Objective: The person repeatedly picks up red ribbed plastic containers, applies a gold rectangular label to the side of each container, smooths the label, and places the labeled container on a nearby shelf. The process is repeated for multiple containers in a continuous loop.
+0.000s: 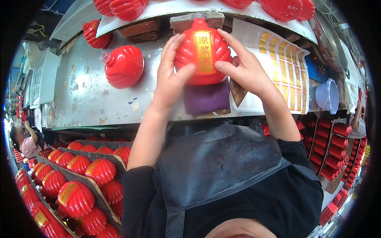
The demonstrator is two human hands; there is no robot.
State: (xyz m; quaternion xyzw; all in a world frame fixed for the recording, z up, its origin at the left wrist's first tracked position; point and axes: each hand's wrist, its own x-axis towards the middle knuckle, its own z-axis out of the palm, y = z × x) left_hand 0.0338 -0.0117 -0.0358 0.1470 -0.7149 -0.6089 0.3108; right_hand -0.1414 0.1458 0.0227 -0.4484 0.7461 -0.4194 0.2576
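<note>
A red, ribbed, round-bodied bottle [183,59] with a clear neck lies tilted in front of me, its neck pointing away. Down the middle of its face runs a gold label [204,63] with red edges. My left hand [170,77] grips its left side, with the thumb on the face beside the label. On the opposite side my right hand [250,71] holds it, the thumb tip at the label's right edge. Under the bottle's near end is a purple cloth pad [206,99]. A white sheet of gold labels [278,75] lies right of my right hand.
Another red bottle [125,67] lies on the metal table [79,95] to the left. More red bottles stand on a white shelf [166,15] at the back. A pale blue bucket [327,95] is at the right. Racks of labelled bottles [101,171] fill the lower left.
</note>
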